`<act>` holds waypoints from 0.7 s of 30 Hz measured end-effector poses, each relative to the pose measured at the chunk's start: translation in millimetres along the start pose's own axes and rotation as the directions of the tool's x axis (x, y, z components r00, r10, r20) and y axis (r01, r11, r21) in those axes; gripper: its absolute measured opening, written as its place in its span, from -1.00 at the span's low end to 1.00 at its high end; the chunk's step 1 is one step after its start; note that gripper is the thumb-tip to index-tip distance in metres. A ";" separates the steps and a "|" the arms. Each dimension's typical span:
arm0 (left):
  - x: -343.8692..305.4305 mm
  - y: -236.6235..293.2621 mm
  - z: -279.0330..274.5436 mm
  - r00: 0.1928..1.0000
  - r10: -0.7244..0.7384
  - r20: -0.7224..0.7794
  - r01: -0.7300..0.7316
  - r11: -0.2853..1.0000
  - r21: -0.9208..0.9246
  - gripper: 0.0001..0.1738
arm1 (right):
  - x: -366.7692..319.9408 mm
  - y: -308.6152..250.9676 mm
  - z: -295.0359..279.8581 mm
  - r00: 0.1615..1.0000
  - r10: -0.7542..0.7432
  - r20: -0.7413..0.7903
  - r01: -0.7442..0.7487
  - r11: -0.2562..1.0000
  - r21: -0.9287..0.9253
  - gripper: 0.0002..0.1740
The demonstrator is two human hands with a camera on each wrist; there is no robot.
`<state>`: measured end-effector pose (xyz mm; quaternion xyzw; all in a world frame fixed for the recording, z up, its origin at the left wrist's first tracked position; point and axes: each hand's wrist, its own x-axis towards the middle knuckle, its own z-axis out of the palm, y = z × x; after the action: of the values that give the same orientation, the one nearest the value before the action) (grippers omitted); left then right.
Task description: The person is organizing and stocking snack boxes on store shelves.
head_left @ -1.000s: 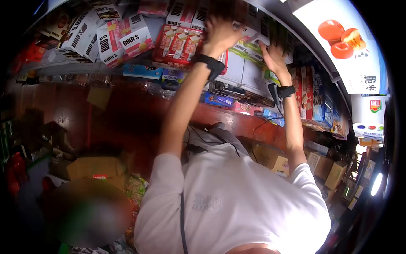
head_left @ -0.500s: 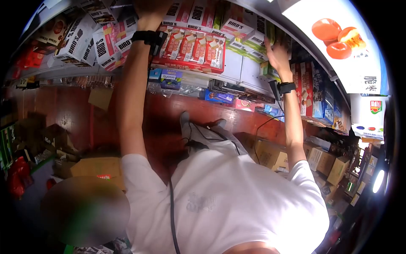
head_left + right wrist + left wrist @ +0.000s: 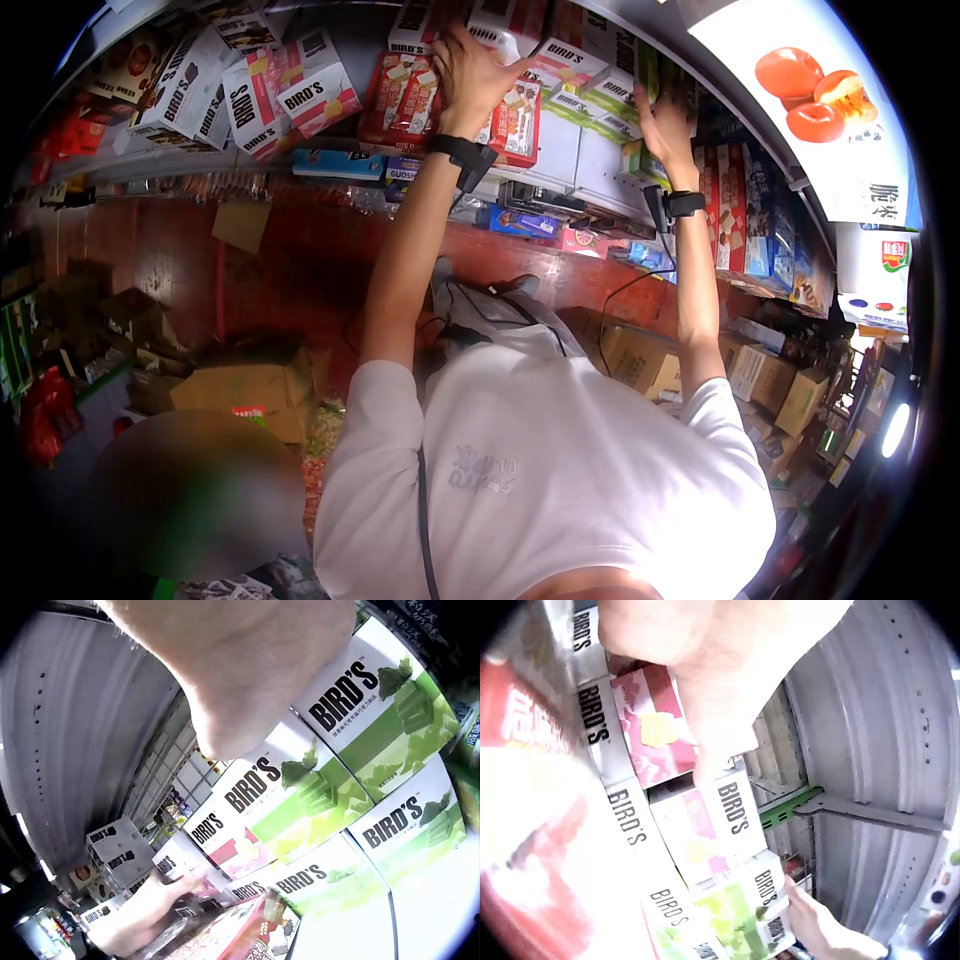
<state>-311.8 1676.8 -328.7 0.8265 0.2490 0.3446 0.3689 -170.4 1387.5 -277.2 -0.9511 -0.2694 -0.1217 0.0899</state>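
In the head view my left hand (image 3: 478, 80) is over the shelf, thumb and fingers spread around a pink-and-white BIRD'S box (image 3: 505, 28). The left wrist view shows that box's pink face (image 3: 654, 724) between fingers and thumb. A red carton of wrapped wafer packs (image 3: 400, 95) lies beneath the left hand. My right hand (image 3: 668, 128) rests against the stack of green-and-white BIRD'S boxes at the right, its thumb straight. In the right wrist view it lies along the upper edge of a green BIRD'S box (image 3: 296, 784); its other fingertips are hidden.
More BIRD'S boxes (image 3: 185, 90) lean at the shelf's left. Red wafer cartons (image 3: 725, 205) stand right of the right hand. A lower shelf bears a blue pack (image 3: 338, 163). Behind me, cardboard boxes (image 3: 240, 390) sit on the red floor. A black cable (image 3: 625, 290) hangs from the right wrist.
My left hand first swung left, out past the shelf's upper edge, then came back right over the red carton with a pink box. The right hand has stayed against the green boxes.
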 end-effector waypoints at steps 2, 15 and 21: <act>4.0 -14.2 30.9 0.994 0.075 -0.080 -0.074 0.997 0.018 0.25 | -3.1 2.1 3.5 1.000 -0.004 -0.006 0.004 1.000 0.031 0.07; -39.1 -57.8 -69.5 0.995 0.058 0.083 -0.077 0.963 0.259 -0.34 | -43.9 -61.0 -40.0 0.958 -0.137 -0.250 0.199 0.949 0.243 -0.55; -121.4 -17.9 -83.4 0.987 0.156 -0.027 -0.143 0.954 0.262 -0.44 | -96.2 -145.5 32.6 0.999 0.034 -0.007 -0.020 0.730 0.683 -0.22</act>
<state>-455.0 1643.3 -348.7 0.8758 0.2374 0.3554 0.2243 -321.5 1470.0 -319.9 -0.8542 -0.2805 -0.0220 0.4372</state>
